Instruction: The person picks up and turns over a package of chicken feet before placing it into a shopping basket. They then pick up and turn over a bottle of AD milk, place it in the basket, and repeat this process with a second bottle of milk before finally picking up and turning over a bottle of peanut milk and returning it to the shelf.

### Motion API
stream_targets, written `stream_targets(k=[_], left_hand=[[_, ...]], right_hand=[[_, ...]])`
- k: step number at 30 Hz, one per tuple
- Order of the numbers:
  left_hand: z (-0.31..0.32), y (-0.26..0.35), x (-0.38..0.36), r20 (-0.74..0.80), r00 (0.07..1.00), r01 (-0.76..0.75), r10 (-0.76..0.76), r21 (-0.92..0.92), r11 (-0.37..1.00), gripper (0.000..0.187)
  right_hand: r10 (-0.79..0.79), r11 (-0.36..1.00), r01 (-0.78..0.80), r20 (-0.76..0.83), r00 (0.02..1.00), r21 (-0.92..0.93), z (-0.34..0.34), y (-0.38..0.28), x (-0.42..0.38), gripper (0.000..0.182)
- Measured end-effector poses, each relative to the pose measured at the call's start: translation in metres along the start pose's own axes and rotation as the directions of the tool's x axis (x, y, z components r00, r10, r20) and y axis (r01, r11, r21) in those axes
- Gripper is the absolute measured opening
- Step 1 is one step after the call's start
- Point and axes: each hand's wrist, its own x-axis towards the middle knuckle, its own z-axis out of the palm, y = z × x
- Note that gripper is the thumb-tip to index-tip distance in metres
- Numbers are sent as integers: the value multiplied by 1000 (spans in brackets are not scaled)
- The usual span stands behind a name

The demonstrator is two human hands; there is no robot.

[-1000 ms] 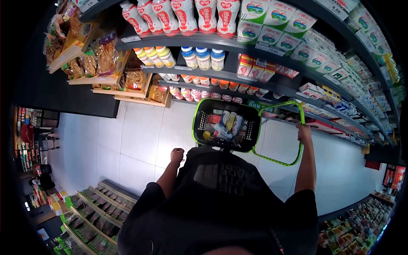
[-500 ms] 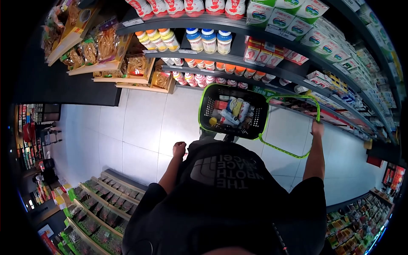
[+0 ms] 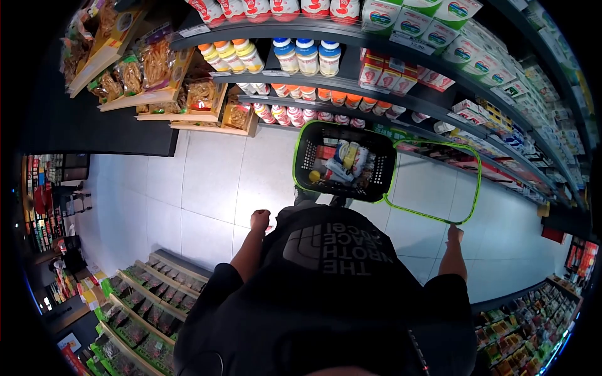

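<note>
A black shopping basket (image 3: 301,178) with a bright green rim stands upright on the floor in front of my feet, holding several packaged goods (image 3: 346,164). Its long green handle (image 3: 481,175) is swung out to the right. My right hand (image 3: 456,234) is closed at the handle's near right corner; the fingertips are partly hidden. Beside my left hip, over the floor, my left hand (image 3: 259,219) hangs in a loose fist with nothing visible in it.
Dark shelves (image 3: 351,88) ahead carry yogurt bottles (image 3: 307,57), milk cartons (image 3: 411,31) and boxes. Packaged bread (image 3: 155,66) lies on wooden stands at upper left. Slanted racks of green packets (image 3: 135,307) stand at lower left, and a snack rack (image 3: 527,329) at lower right.
My right hand has moved back toward my body, from the handle's far end to its near corner. The handle has shifted slightly outward. My left hand has moved a little; the basket has stayed put.
</note>
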Motion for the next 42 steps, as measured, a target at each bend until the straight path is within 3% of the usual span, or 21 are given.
stream_targets(k=[4,7,10,11,12,13,14,16,17,18,19,20,21,22,26,29,32,36,37,39,42], left_hand=[[10,24,13,-23,991,-130,130,4,992,34],[17,42,22,-19,977,-210,211,27,977,32],[28,51,33,7,969,-246,246,80,966,31],[32,58,25,-2,962,-272,274,98,957,32],[39,56,34,-21,951,-300,309,189,935,32],[48,52,46,-3,945,-320,328,216,922,33],[55,55,45,17,938,-340,346,244,908,33],[68,62,37,85,929,-370,360,237,898,33],[69,71,24,115,873,-486,473,275,830,33],[68,79,11,171,899,-435,402,253,864,33],[66,77,11,199,850,-527,488,305,793,33],[63,75,11,231,792,-609,565,351,711,33],[58,70,16,207,796,-602,569,362,711,33],[52,65,23,182,800,-594,572,374,712,33],[17,37,46,45,901,-421,432,342,840,32],[-7,2,58,-35,931,-330,364,345,879,31],[-32,-1,37,-32,958,-256,284,339,905,31],[-46,-33,56,-119,935,-246,335,463,851,34],[-46,-40,67,-140,945,-216,297,417,883,34],[-40,-40,80,-162,963,-150,214,337,929,33],[-23,-44,126,-170,951,-164,257,428,889,35]], right_hand=[[198,972,-231,384,902,43,-46,-40,-100,36],[164,939,-301,553,817,167,-23,-47,-151,33],[151,951,-295,697,701,91,26,-61,-204,32],[169,952,-305,772,613,33,46,-68,-224,33],[244,908,-402,932,270,-121,126,-40,-193,34],[-217,925,378,875,432,43,147,-46,-216,35],[-633,355,934,747,204,46,156,-63,-259,36],[-646,550,817,709,282,176,138,-100,-297,34],[-631,604,772,710,312,197,128,-123,-308,33],[-586,595,794,744,320,127,116,-152,-317,33],[-539,581,812,774,332,57,116,-167,-321,33],[-687,505,843,677,265,183,129,-166,-307,33],[-384,796,596,852,356,109,81,-202,-323,31],[-277,925,366,843,460,105,88,-208,-314,27],[-447,853,501,701,556,146,101,-227,-279,26],[-430,824,557,752,499,102,95,-248,-291,28],[-511,670,742,745,429,32,129,-256,-303,36],[-471,624,772,732,493,-119,167,-288,-337,50],[-378,623,771,812,445,-132,191,-301,-334,58],[-439,621,770,747,498,-148,199,-327,-352,62],[-430,587,784,743,513,-202,258,-365,-350,72]])
